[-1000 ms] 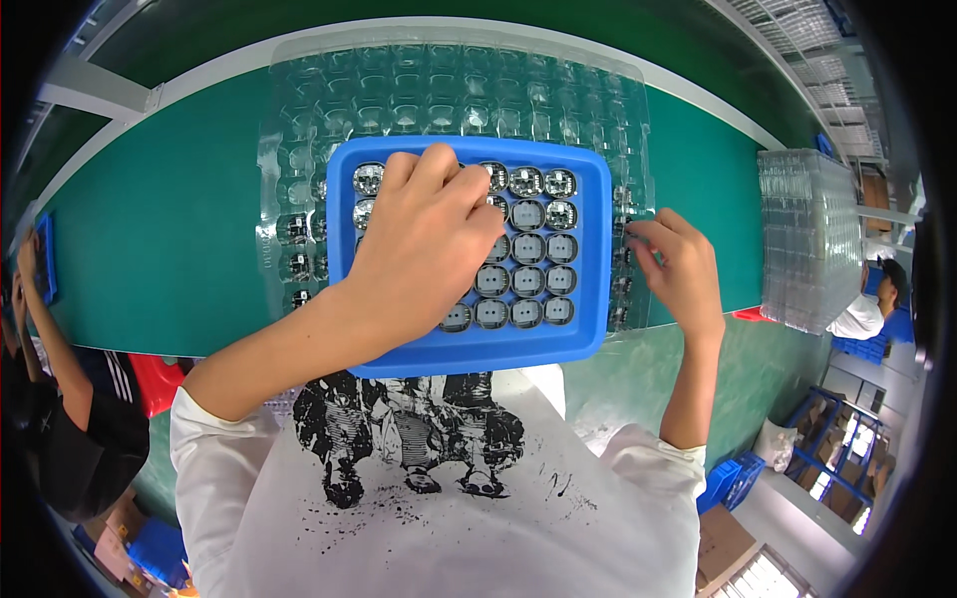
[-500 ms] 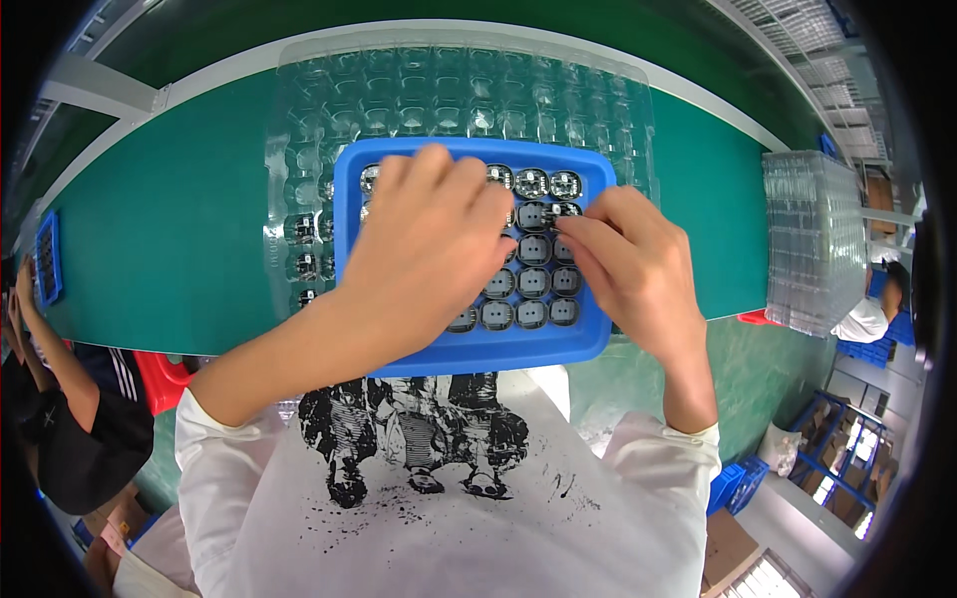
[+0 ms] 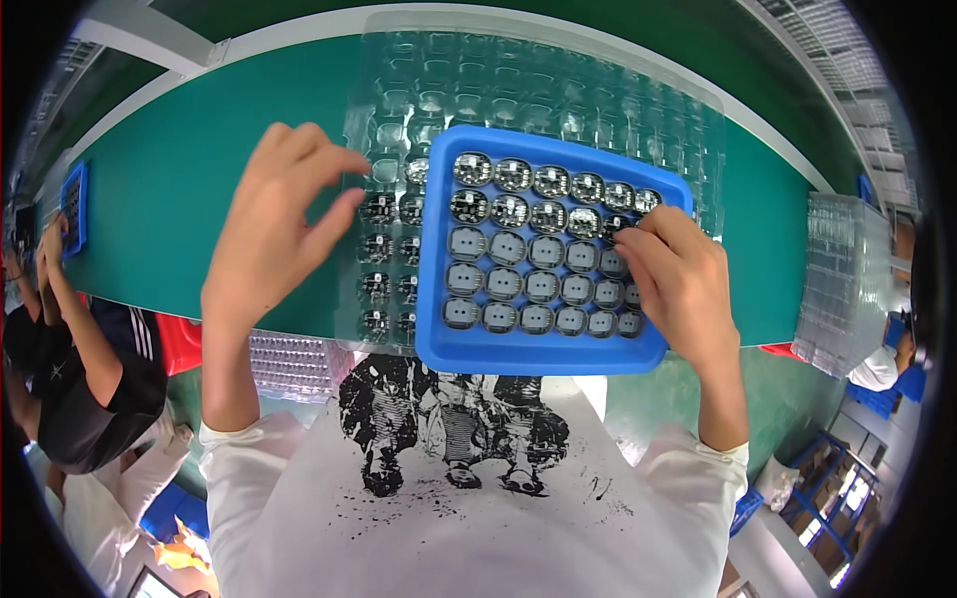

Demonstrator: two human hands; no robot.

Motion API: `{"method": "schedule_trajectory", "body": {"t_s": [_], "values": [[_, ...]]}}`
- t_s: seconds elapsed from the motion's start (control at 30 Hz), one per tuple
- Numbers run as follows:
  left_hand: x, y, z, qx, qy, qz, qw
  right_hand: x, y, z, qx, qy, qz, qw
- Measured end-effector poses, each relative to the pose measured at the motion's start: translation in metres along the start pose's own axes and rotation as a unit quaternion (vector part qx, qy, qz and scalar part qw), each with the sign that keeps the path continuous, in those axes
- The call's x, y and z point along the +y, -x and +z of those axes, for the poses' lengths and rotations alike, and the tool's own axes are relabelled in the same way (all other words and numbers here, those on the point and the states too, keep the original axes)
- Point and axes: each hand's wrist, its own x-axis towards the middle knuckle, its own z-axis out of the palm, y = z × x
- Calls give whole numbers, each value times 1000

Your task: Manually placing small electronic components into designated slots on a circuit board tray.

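A blue tray point(image 3: 543, 356) holds rows of small rounded grey housings point(image 3: 506, 247). The two far rows show shiny circuit boards point(image 3: 512, 173) in them; the nearer rows show bare grey faces with small holes. My right hand point(image 3: 683, 284) is over the tray's right side, thumb and fingers pinched at a small circuit board point(image 3: 615, 226) in the second row. It partly hides the housings beneath. Off the tray's left side, my left hand point(image 3: 274, 224) is open, thumb and index finger apart with nothing seen between them. Its fingertips are by the clear blister tray's left edge.
Under the blue tray lies the clear blister tray point(image 3: 439, 75), with several dark circuit boards point(image 3: 376, 247) in its left pockets. Clear trays are stacked point(image 3: 842, 284) at the table's right end. Another person point(image 3: 95, 384) works at far left beside a blue tray point(image 3: 77, 204).
My left hand has moved left off the blue tray to the clear tray's edge, its fingers spreading. My right hand stays pinched over the second row. The whole view has shifted.
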Motion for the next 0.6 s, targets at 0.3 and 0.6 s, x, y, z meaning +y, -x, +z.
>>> {"method": "schedule_trajectory", "body": {"t_s": [0.3, 0.6], "values": [[2, 11, 11, -98, -24, -9, 995, 8, 3, -19, 49, -42, 46, 997], [1, -7, -4, 46, 62, 20, 997, 74, 35, -30, -36, 36, 178, 983]]}}
